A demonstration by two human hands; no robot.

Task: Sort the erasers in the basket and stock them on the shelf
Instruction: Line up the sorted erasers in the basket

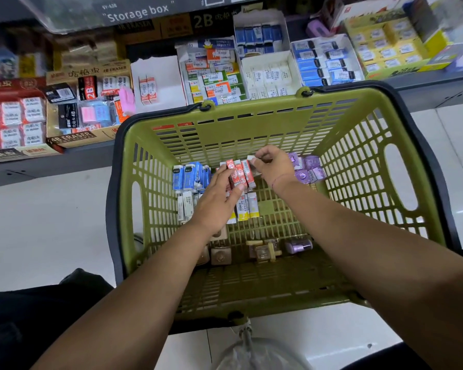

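Observation:
A green plastic basket (251,121) stands on the floor below the shelf. Inside, my left hand (217,198) grips a row of several red-and-white erasers (239,172), thumb under them. My right hand (271,164) pinches another red-and-white eraser at the right end of that row. Blue erasers (189,176) lie at the left, white-and-yellow erasers (247,206) under my left hand, purple erasers (309,168) at the right. On the shelf a white box (161,73) holds two red-and-white erasers (147,89).
The shelf (51,164) carries open boxes of erasers: red packs at the left, a 4B eraser carton (72,140), mixed colour boxes (214,76), white ones, blue ones (324,65) and a yellow box. Beige and purple items (298,245) lie at the basket's near end.

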